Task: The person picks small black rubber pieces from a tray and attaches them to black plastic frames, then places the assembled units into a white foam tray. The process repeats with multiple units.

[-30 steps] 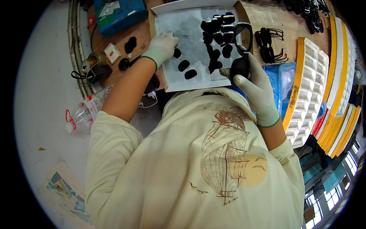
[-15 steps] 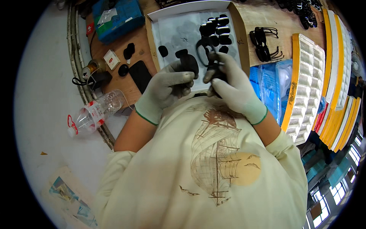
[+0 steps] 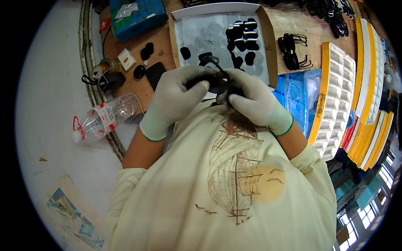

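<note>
The left hand (image 3: 173,98), in a white knit glove with a green-edged cuff, has its thumb and curled fingers closed on a dark rounded lens (image 3: 214,85). Near it, the right hand (image 3: 253,96), gloved alike, pinches a black spectacle frame (image 3: 223,72), which stands tilted between the hands; whether lens and frame touch is hidden. Beyond the hands, a shallow cardboard box (image 3: 268,50) with a pale lining holds loose black lenses (image 3: 251,34). Right of it, folded-open black sunglasses (image 3: 289,52) lie on the wooden surface (image 3: 291,21), and a yellow-edged white compartmented tray (image 3: 335,100) stands nearer. Leftward is a clear plastic bottle (image 3: 123,109) with a red handle.
</note>
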### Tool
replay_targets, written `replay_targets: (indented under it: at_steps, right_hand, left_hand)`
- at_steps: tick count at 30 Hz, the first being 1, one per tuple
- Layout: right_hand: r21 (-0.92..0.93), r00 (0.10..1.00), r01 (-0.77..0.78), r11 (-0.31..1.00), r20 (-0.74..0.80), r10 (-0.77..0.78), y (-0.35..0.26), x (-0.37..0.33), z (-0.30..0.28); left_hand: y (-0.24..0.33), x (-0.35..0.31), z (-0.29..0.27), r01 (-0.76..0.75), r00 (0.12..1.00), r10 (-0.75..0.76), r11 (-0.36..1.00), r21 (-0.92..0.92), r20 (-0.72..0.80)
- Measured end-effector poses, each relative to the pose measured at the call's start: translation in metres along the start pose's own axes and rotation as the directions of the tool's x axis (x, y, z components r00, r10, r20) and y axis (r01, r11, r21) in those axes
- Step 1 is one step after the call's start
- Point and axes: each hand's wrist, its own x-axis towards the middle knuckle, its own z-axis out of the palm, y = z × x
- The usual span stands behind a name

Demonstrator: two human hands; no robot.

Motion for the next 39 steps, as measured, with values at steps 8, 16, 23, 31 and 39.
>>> replay_targets:
  at_steps: [8, 16, 23, 31, 39]
  right_hand:
    - [0.206, 0.998, -0.059, 0.977, -0.023, 0.065, -0.001, 0.001, 0.005]
    - [0.274, 0.994, -0.113, 0.955, 0.034, 0.108, -0.011, -0.001, 0.003]
    - [0.324, 0.996, -0.088, 0.942, 0.017, 0.087, -0.008, -0.004, 0.005]
    - [0.194, 0.997, -0.070, 0.978, -0.020, 0.075, -0.007, 0.000, 0.006]
    - [0.165, 0.997, -0.020, 0.986, -0.072, 0.033, 0.007, 0.001, 0.012]
  left_hand:
    - [0.006, -0.013, 0.026, -0.046, 0.987, 0.007, 0.971, -0.235, -0.163]
    - [0.007, -0.008, 0.009, 0.152, 0.986, -0.070, 0.760, -0.633, 0.152]
    - [0.014, -0.007, 0.012, 0.098, 0.995, -0.086, 0.890, -0.445, 0.047]
    - [0.009, -0.004, 0.010, 0.100, 0.995, -0.100, 0.936, -0.338, 0.017]
    - [0.003, -0.005, 0.021, -0.037, 0.997, 0.014, 0.956, -0.291, -0.080]
